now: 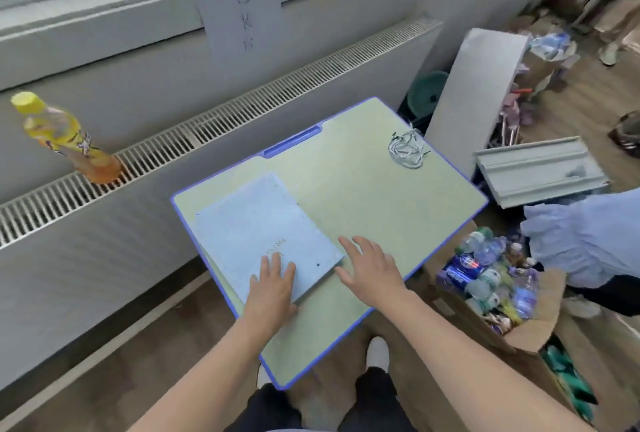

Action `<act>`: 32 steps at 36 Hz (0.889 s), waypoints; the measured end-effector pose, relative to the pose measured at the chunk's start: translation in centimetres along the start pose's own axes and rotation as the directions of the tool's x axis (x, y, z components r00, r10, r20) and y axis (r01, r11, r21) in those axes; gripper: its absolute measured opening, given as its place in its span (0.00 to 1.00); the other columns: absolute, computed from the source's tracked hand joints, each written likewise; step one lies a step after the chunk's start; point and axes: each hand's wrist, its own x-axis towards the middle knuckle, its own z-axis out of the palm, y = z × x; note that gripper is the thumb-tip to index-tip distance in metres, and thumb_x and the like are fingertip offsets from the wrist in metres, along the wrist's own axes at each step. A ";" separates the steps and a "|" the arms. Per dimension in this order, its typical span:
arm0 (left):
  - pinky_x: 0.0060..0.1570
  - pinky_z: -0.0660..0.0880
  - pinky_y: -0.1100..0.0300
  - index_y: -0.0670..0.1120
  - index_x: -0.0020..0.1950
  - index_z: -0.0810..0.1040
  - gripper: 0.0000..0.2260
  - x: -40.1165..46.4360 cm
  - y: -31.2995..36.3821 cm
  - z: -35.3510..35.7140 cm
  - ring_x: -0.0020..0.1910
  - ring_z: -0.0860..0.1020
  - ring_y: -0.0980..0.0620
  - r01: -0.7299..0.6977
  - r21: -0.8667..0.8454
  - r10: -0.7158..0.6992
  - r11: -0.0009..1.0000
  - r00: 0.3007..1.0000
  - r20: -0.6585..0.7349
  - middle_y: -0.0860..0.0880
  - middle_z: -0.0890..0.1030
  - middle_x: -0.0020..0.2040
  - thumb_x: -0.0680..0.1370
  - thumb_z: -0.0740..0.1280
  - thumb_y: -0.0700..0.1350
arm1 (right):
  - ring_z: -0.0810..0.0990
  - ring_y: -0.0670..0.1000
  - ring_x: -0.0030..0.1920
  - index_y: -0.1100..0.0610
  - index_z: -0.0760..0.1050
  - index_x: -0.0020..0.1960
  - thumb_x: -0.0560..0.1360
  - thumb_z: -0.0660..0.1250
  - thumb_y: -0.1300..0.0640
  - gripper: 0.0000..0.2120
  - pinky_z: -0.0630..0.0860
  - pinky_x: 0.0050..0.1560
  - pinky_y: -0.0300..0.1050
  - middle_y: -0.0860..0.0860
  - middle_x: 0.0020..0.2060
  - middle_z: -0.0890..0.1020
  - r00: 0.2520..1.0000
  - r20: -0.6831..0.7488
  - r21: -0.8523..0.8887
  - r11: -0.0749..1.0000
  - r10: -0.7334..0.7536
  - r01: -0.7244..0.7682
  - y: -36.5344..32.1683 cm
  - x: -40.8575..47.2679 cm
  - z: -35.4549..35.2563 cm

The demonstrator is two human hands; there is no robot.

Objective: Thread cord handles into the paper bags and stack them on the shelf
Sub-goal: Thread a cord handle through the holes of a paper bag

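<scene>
The counter (363, 203) is seen whole. A flat blue bag (256, 230) lies on its near left part, its gold print too blurred to be read. The bag is pressed by the left hand (272, 287), fingers straight; the right hand (372, 267) is spread just beside it. Cords (408, 151) are heaped at the far right corner, tangled.

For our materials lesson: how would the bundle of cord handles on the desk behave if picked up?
The cord handles lie in a loose tangle, so they would probably droop limply. Being thin, they look light. Intertwined strands may lift together.
</scene>
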 end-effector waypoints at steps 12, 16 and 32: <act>0.40 0.68 0.57 0.46 0.47 0.72 0.08 -2.1 3.0 -5.3 0.40 0.73 0.48 0.101 -0.384 -0.190 0.918 0.961 -0.201 0.52 0.74 0.38 0.82 0.57 0.47 | 0.65 0.53 0.71 0.51 0.58 0.77 0.81 0.57 0.46 0.26 0.65 0.68 0.51 0.51 0.72 0.65 0.941 -0.154 0.343 0.877 -0.302 0.337 3.4 4.1 -3.0; 0.46 0.73 0.53 0.43 0.52 0.78 0.15 -1.7 5.7 -8.3 0.46 0.78 0.43 0.166 -0.480 -0.347 0.861 0.883 -0.317 0.46 0.82 0.44 0.81 0.55 0.49 | 0.69 0.50 0.66 0.52 0.55 0.78 0.81 0.59 0.46 0.29 0.69 0.64 0.49 0.49 0.68 0.66 0.930 -0.139 0.529 0.769 -0.340 0.360 4.0 5.0 -5.3; 0.33 0.64 0.53 0.41 0.41 0.74 0.13 0.2 12.6 -16.7 0.31 0.70 0.46 0.007 -0.753 -0.677 0.658 0.445 -0.587 0.48 0.73 0.31 0.83 0.56 0.42 | 0.83 0.45 0.42 0.47 0.59 0.75 0.78 0.66 0.53 0.28 0.80 0.47 0.46 0.44 0.54 0.78 0.890 -0.338 0.806 0.395 -0.306 0.441 3.4 6.5 -16.2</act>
